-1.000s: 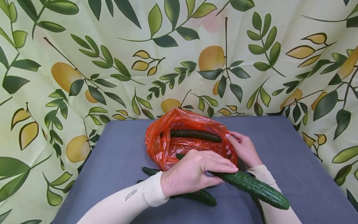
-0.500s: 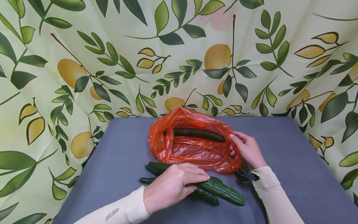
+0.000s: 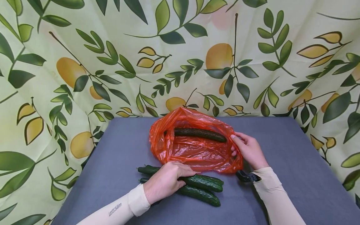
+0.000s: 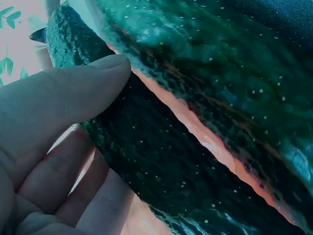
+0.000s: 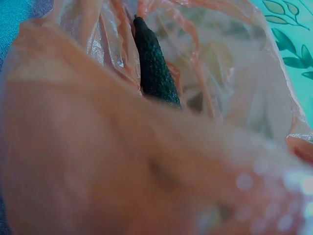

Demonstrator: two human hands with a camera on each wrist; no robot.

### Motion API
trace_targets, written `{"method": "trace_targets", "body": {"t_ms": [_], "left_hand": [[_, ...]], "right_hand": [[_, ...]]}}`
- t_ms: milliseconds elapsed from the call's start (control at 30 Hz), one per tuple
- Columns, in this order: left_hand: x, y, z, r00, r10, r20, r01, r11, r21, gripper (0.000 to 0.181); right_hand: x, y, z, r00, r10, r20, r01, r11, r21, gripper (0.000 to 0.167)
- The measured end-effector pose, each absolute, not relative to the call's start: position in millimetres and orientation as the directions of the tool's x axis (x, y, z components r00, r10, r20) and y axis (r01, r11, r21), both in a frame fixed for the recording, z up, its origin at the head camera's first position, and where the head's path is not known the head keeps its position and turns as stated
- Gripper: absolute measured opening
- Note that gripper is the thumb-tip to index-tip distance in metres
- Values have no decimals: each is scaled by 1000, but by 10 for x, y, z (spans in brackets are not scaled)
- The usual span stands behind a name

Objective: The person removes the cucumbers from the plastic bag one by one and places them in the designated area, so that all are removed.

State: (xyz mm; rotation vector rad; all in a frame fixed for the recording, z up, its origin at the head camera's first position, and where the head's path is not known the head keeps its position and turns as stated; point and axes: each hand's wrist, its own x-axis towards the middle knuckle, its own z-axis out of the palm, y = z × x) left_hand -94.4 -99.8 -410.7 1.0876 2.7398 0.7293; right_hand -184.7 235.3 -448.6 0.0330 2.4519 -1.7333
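Overhand, the left hand (image 3: 166, 180) grips a long green cucumber (image 4: 164, 152); the right hand (image 3: 249, 150) pinches a red plastic bag's (image 3: 201, 151) right rim.

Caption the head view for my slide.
Left hand grips a cucumber while the right hand holds the edge of an open red bag with another cucumber inside.

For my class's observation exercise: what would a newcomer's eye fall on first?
First comes the crinkled red plastic bag, open on the grey table, its edge held by the right hand, a long dark cucumber inside. Nearer lie glossy green cucumbers, one gripped by the left hand. Behind hangs a pale leaf-printed fabric backdrop.
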Motion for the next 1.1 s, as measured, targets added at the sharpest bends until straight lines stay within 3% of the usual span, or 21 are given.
{"method": "trace_targets", "body": {"t_ms": [700,1100], "left_hand": [[-1070,-975,-4173,-737,676,-10,582,642,500,50],[-1347,-846,-3844,-747,665,18,573,629,526,43]], "right_hand": [[-1861,2394,-4503,-993,-58,-105,81,322,-943,61],[-1855,2375,-4520,-992,-50,-118,97,312,-945,62]]}}
